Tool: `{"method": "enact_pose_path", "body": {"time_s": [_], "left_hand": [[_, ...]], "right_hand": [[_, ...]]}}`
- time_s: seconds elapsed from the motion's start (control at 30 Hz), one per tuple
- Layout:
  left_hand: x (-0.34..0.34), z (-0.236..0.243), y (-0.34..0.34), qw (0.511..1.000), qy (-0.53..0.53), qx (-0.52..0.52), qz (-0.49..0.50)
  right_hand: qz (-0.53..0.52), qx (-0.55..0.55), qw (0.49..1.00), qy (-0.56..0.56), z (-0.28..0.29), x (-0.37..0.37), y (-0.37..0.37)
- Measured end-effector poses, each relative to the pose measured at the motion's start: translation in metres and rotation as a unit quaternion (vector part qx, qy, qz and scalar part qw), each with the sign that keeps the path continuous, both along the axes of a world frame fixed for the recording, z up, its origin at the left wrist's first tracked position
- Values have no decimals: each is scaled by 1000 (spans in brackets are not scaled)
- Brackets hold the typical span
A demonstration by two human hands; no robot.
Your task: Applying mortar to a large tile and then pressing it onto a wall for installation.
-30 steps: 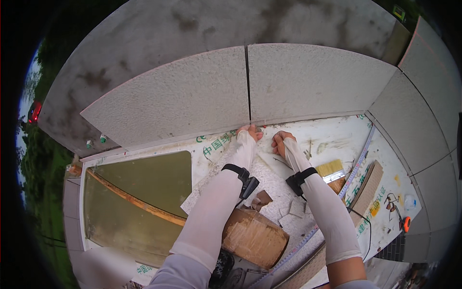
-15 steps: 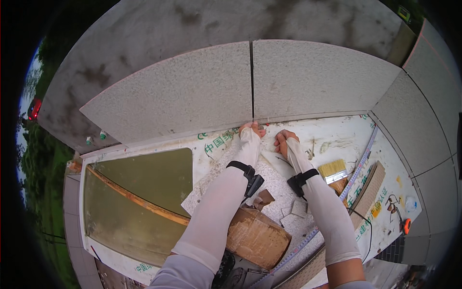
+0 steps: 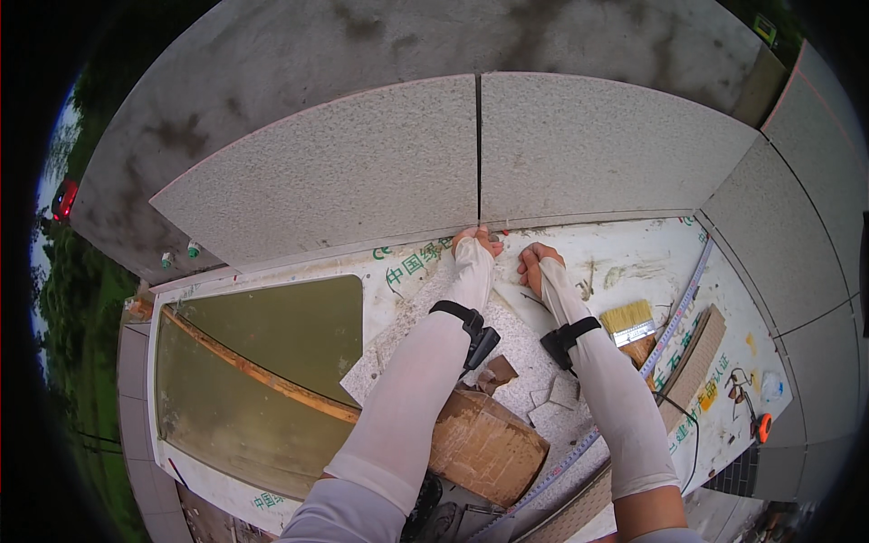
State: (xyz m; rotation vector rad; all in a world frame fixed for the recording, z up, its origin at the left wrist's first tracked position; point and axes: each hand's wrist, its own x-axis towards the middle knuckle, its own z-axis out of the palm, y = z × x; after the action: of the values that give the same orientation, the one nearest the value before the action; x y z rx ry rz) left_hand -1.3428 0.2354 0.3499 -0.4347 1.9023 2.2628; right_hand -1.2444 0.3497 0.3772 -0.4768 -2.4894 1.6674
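Observation:
At the foot of the dark upright joint between the left grey stone tile (image 3: 353, 167) and the right grey stone tile (image 3: 606, 149), my left hand (image 3: 478, 240) has its fingers bent together. What they grip, if anything, is hidden. A short way to the right, my right hand (image 3: 539, 261) is held above the white printed board (image 3: 625, 244), apart from the tiles. Its fingers are curled closed, and their contents cannot be made out. Both arms wear pale sleeves with black straps at the wrists.
Near my right forearm lie a paintbrush (image 3: 627, 319), a steel tape strip (image 3: 679, 312) and brown strips (image 3: 692, 357). A torn cardboard box (image 3: 489, 443) and stone offcuts (image 3: 554, 398) sit between my arms. Murky water with a wooden strip (image 3: 262, 380) fills the opening at left.
The view has shifted very slightly. Both hands keep nearly the same place and finger pose, the left still at the joint's foot.

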Motion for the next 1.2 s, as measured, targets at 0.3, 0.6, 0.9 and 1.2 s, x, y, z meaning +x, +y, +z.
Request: {"method": "enact_pose_path", "body": {"time_s": [0.3, 0.6, 0.9, 1.2], "left_hand": [[-10, -15, -9, 997, -10, 62, -41], [1, 2, -9, 999, -18, -28, -29], [4, 15, -31, 846, 191, -489, -93], [-4, 14, -32, 798, 184, -561, -124]], "right_hand": [[43, 70, 996, 25, -15, -5, 3], [25, 76, 997, 10, -24, -7, 7], [41, 128, 990, 40, -13, -6, 0], [41, 142, 988, 37, -11, -4, 1]]}}
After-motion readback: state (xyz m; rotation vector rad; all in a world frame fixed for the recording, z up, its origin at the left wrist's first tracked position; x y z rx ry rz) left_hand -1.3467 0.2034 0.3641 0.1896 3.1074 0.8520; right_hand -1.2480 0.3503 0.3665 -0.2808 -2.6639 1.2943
